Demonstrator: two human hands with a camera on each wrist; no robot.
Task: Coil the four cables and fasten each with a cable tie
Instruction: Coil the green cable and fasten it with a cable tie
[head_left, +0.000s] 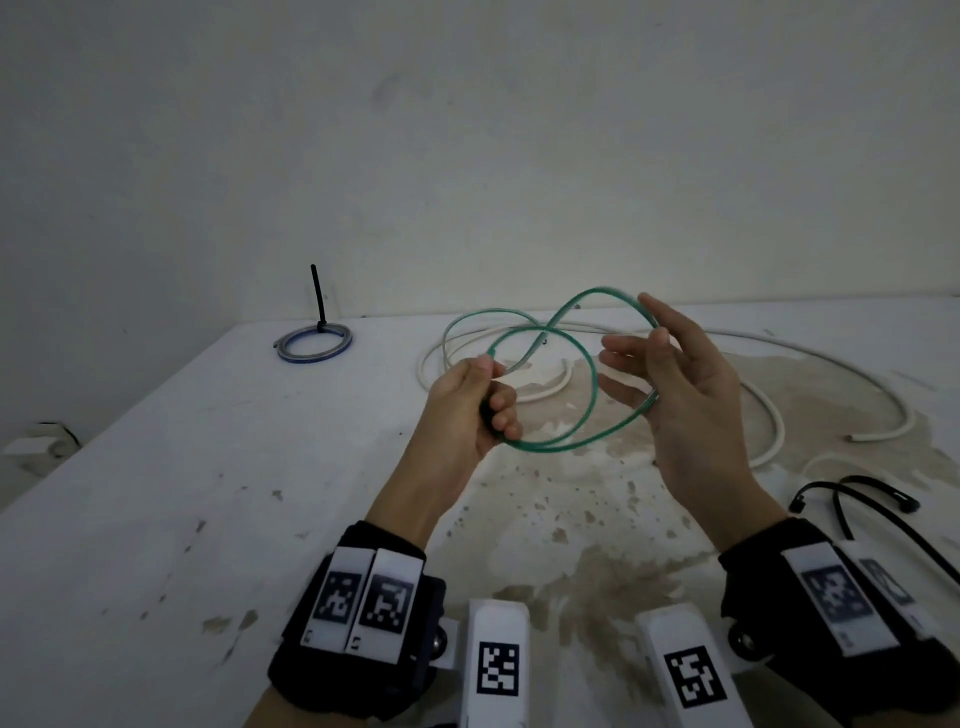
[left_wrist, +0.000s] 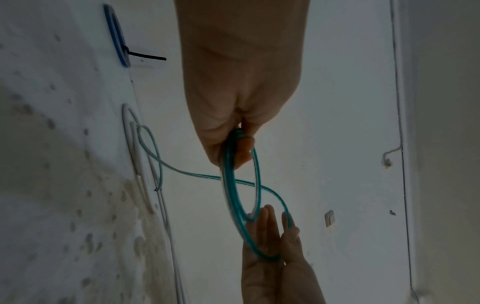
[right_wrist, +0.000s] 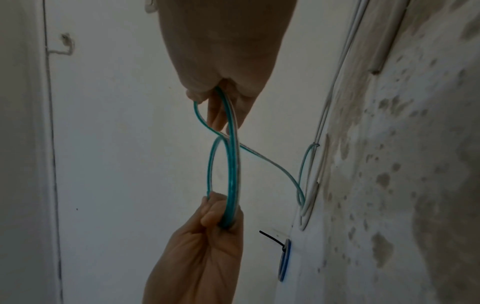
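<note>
Stained white table (head_left: 208, 467): L hand (head_left: 470, 402) fist-grips green cable (head_left: 592, 395) coil, R hand (head_left: 675, 384) fingers straight, loops hooked by thumb.

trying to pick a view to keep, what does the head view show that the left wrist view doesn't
Only the head view shows the loose black cable ties at the table's right and both wrist bands. Only the left wrist view shows the wall switch and the green cable running into the left hand from below. Both show the right hand spread inside the green loops, the tied blue coil and the white cable.
</note>
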